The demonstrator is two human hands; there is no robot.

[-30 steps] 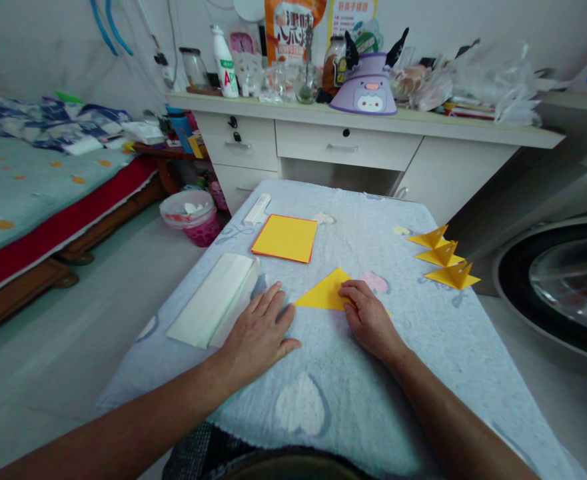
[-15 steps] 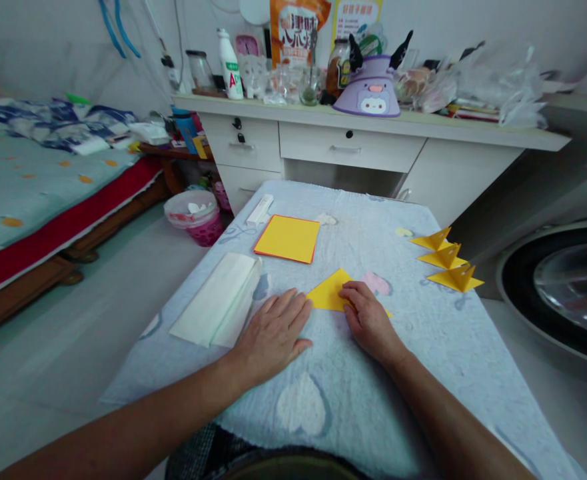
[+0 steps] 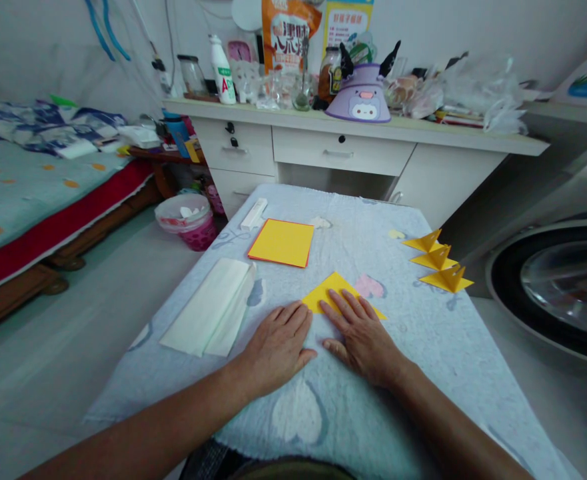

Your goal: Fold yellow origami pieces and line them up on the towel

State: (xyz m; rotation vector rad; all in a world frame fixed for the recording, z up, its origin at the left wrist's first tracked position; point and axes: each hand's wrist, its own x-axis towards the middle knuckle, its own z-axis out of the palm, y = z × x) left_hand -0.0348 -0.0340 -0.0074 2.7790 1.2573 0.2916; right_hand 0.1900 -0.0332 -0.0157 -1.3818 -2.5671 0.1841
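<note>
- Head view: my left hand (image 3: 279, 343) is palm down and flattened, fingers extended and close together, thumb angled out to the side; it has nothing in its grasp.
- Left contact: the fingertips meet the left corner of the yellow paper triangle (image 3: 334, 281).
- My right hand (image 3: 360, 337) is palm down and unclenched, fingers spread, gripping nothing.
- Right contact: these fingers lie across the paper (the thumb sits off it, on the near side).
- Workpiece position: the triangle lies flat on the patterned cloth (image 3: 363, 230) in front of me, apex pointing away, long edge toward me.
- Beyond the workpiece, to the left: a stack of square paper (image 3: 282, 242), yellow on top with red at the edges; a white bar (image 3: 254, 214) lies near its far left corner.
- Left of my left hand: a folded white sheet (image 3: 206, 307).
- Right edge: three folded yellow pieces (image 3: 434, 258) in a row.
</note>
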